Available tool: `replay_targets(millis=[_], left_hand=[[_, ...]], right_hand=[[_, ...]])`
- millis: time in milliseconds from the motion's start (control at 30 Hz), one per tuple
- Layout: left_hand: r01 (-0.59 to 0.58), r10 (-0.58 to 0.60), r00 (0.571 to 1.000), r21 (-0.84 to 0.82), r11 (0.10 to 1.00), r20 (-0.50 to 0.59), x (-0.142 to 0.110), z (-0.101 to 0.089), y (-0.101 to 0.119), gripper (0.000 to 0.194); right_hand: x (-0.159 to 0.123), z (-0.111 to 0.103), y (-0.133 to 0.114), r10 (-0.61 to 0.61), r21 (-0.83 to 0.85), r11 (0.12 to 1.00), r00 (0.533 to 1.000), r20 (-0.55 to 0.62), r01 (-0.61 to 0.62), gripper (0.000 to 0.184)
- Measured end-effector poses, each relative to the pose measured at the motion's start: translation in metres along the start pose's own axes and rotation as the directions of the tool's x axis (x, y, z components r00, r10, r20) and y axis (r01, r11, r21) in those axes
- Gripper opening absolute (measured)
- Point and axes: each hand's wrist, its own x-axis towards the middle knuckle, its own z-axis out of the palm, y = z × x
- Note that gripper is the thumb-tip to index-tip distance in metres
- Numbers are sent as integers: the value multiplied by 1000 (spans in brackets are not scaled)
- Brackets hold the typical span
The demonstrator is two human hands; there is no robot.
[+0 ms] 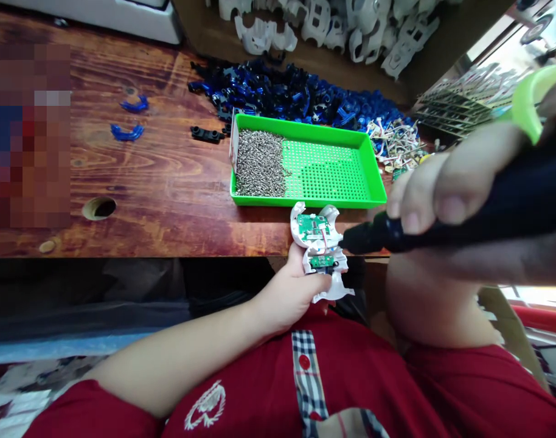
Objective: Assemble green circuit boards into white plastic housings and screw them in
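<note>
My left hand [292, 286] grips a white plastic housing [335, 287] just off the table's front edge, thumb across its lower part. Two green circuit boards show inside it: a larger board [311, 227] above and a smaller board [322, 261] below, with thin wires by the upper one. My right hand [460, 179] is wrapped round a black electric screwdriver [442, 234], held almost level. Its tip reaches the right side of the housing, between the two boards. Whether a screw sits at the tip cannot be made out.
Small metal screws [260, 164] fill the left part of a green perforated tray [305, 202]. Behind it lie heaped blue and black plastic parts [296, 91], white connector wires [394, 143], and a cardboard box [342, 73] of white housings. Two blue pieces [127, 132] lie near a table hole [99, 208].
</note>
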Motion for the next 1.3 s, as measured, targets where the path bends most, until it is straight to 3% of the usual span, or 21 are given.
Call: replay_targets(millis=[100,200,267,433,533,667,767,900,1000,1200,1300], left_hand=[[-42,42,999,-15,999,-24,0,2,-2,59],[-54,53,998,-19,998,-44,1,2,-5,60],[-41,40,998,-14,999,-45,2,0,-7,61],[-24,24,1000,-11,1000,-11,2,0,-8,61],[-29,29,1000,1,1000,-12,1,0,-8,61],[-47,47,999,24,999,-10,1,0,-8,59],[-60,61,998,49,997,-14,1,-1,-10,58],[-70,70,998,75,995,3,1,-3,-12,58],[-80,80,997,73,994,6,1,-3,-11,60],[-65,68,997,77,995,-37,0,1,-7,56],[-72,76,994,45,996,-76,0,3,-6,60]], right_hand=[[-13,9,-11,95,-45,995,987,126,-90,31],[-14,24,-14,203,-101,974,979,-31,-205,39],[-14,28,-10,164,-41,985,979,-116,-170,41],[-17,13,5,122,-12,993,989,87,-121,34],[-17,9,5,109,-5,994,989,102,-109,34],[-16,21,-2,208,-35,977,978,-25,-209,41],[-16,29,-3,163,1,986,980,-114,-164,45],[-20,28,2,159,2,987,984,-83,-160,47],[-23,23,5,71,29,997,994,-81,-69,43],[-21,9,3,157,-35,988,967,200,-152,33],[-24,4,7,127,-12,992,979,162,-127,27]])
